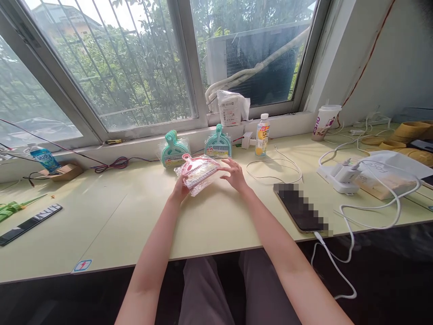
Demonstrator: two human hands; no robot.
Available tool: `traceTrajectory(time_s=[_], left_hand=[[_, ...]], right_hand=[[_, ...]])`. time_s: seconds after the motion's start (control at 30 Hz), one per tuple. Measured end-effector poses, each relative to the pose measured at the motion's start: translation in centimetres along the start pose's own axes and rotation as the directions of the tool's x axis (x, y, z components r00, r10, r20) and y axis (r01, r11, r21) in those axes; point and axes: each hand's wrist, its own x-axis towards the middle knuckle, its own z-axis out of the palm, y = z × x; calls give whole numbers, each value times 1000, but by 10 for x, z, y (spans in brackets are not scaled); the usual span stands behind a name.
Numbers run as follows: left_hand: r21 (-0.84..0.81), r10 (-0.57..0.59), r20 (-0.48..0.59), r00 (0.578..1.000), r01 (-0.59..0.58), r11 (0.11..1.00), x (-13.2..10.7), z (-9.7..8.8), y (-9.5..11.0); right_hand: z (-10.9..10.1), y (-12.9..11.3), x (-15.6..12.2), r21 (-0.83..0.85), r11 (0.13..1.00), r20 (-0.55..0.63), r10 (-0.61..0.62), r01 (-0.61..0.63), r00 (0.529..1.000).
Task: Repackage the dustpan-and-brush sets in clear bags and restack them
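Note:
A pink mini dustpan-and-brush set in clear plastic wrap (pixel 198 171) is held just above the pale yellow desk (pixel 111 216). My left hand (pixel 180 188) grips its near left corner from below. My right hand (pixel 234 175) has its fingers spread and touches the wrap's right edge. Two teal dustpan sets in wrap (pixel 174 153) (pixel 218 144) lean against the window ledge just behind the pink one.
A phone (pixel 299 207) on a white cable lies to the right, beside a charger block (pixel 340 176) and loose cords. A small bottle (pixel 262 135), a cup (pixel 324 122), a white packet (pixel 232 108) and yellow rings (pixel 411 131) sit further back. A black strip (pixel 30 223) lies left.

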Motion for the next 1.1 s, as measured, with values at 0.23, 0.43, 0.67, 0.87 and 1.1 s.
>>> traceTrajectory(time_s=[0.23, 0.43, 0.67, 0.87, 1.1], left_hand=[[233, -161, 136, 977, 127, 964, -15, 14, 2], [341, -160, 274, 948, 60, 938, -24, 22, 8], [421, -191, 292, 937, 53, 906, -20, 17, 5], [516, -172, 322, 931, -21, 856, -24, 17, 6], [620, 130, 169, 977, -208, 756, -10, 7, -1]], right_hand=[[0, 9, 3, 292, 955, -89, 79, -50, 993], [9, 21, 3, 245, 962, -120, 153, -120, 981], [13, 28, 2, 476, 754, 133, 448, -453, 884], [14, 34, 5, 400, 807, 47, 456, -435, 889], [34, 34, 8, 362, 865, -123, 415, -349, 901]])
